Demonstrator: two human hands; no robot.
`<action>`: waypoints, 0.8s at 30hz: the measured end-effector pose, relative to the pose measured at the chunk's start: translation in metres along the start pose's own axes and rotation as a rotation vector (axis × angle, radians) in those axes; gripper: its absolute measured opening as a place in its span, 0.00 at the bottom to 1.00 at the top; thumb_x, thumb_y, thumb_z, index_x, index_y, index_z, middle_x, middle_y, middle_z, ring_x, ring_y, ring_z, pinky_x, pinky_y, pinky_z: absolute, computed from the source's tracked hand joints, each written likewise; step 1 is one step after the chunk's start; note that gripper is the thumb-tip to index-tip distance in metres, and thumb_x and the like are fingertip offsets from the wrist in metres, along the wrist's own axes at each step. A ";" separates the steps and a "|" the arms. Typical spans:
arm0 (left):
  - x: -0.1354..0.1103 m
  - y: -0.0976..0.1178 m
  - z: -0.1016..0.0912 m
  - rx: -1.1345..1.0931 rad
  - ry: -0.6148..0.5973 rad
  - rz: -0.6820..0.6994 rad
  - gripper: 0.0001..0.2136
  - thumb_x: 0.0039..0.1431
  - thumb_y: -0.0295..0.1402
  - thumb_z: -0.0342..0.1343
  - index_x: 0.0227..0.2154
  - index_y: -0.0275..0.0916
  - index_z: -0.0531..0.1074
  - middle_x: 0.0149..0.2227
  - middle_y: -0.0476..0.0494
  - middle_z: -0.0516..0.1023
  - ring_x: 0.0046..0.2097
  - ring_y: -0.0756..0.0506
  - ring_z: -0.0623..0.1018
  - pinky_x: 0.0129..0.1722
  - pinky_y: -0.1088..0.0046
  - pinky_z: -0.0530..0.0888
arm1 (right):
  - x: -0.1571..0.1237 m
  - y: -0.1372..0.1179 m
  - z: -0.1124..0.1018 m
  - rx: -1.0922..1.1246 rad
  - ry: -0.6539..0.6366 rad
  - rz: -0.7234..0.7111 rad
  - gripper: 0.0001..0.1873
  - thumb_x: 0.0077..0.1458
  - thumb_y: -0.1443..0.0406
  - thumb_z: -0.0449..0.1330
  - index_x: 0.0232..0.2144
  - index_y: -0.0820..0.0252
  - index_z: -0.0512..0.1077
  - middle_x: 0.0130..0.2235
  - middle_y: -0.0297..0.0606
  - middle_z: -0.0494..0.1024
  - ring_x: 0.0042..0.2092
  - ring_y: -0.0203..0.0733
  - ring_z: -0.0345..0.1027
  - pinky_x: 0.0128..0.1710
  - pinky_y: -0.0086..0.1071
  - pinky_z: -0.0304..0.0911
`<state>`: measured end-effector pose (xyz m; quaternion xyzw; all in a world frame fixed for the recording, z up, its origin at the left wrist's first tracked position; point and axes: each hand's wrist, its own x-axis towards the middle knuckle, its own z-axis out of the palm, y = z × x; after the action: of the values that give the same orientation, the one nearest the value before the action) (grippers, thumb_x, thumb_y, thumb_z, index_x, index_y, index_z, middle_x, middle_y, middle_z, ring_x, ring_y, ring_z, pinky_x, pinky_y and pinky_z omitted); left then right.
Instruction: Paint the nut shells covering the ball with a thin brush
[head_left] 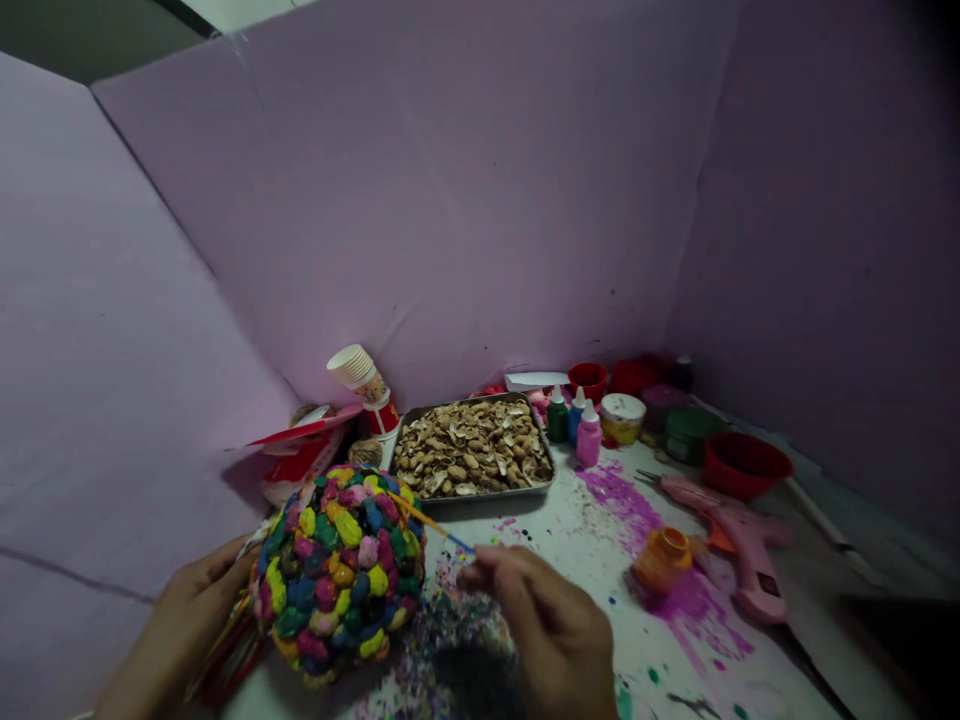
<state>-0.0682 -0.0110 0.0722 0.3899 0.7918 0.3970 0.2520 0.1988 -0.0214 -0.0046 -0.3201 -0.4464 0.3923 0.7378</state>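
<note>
A round ball [341, 575] covered in painted nutshells, in yellow, pink, blue, green and orange, is propped up at the lower left. My left hand [191, 610] grips it from its left side, and most of the fingertips are hidden behind it. Strands of cord hang by that hand. In my right hand [551, 625] a thin paintbrush [435, 524] is pinched between thumb and fingers, its orange-coated tip touching the ball's upper right. An uncapped orange paint bottle [664, 562] stands to the right of this hand.
A metal tray [553, 470] of peanut shells [472, 450] lies behind the ball, beside stacked paper cups [358, 375]. Several paint bottles [589, 436] and tubs [622, 418] line the back. A pink glue gun [742, 540] and red bowl [746, 465] sit right. Purple panels [480, 200] enclose the paint-splattered table.
</note>
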 end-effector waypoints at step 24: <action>0.004 -0.006 -0.003 0.045 0.024 0.037 0.19 0.24 0.54 0.64 0.17 0.46 0.73 0.28 0.44 0.84 0.44 0.32 0.80 0.52 0.58 0.74 | 0.019 0.004 0.002 0.502 0.454 1.045 0.13 0.44 0.65 0.71 0.21 0.65 0.71 0.16 0.32 0.74 0.15 0.29 0.65 0.17 0.24 0.69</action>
<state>-0.0756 -0.0111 0.0683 0.4054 0.7962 0.3881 0.2262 0.2016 -0.0027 0.0008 -0.3885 0.0430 0.7168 0.5774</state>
